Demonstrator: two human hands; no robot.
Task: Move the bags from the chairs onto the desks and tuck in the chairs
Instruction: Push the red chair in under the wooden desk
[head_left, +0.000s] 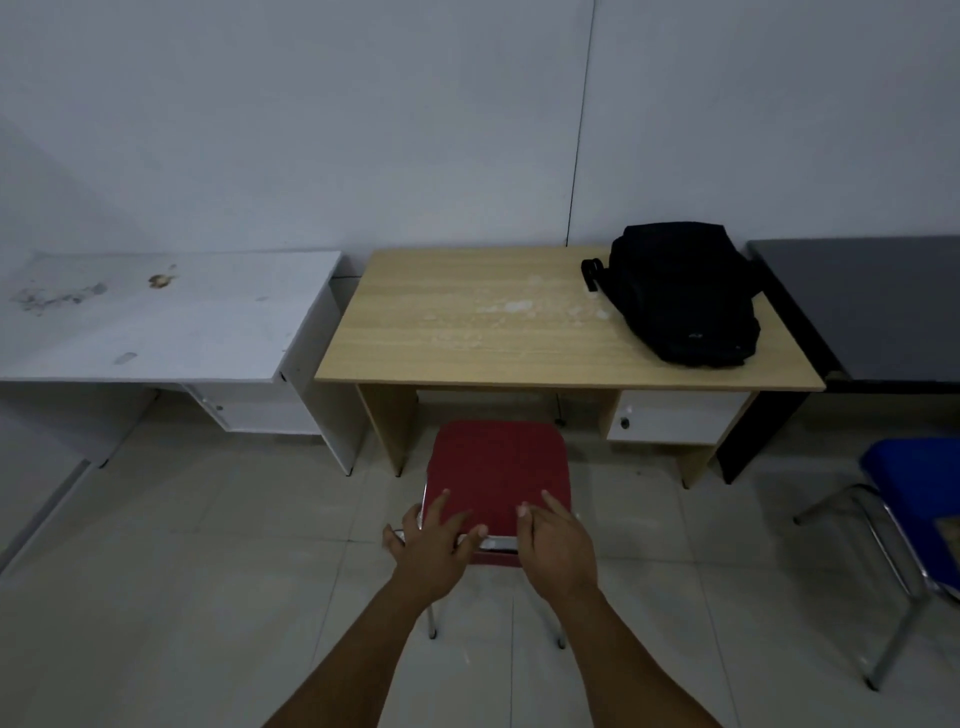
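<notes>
A black backpack (684, 293) lies on the right part of the light wooden desk (467, 343). In front of that desk stands a red padded chair (498, 467) with chrome legs, its seat outside the desk's front edge. My left hand (431, 540) rests on the near left part of the chair's top, fingers spread and straight. My right hand (558, 543) lies on the near right part the same way. Neither hand grips anything.
A stained white desk (156, 322) stands to the left and a dark grey desk (883, 306) to the right, all against the wall. A blue chair (914, 499) with chrome legs stands at the right, pulled out on the tiled floor.
</notes>
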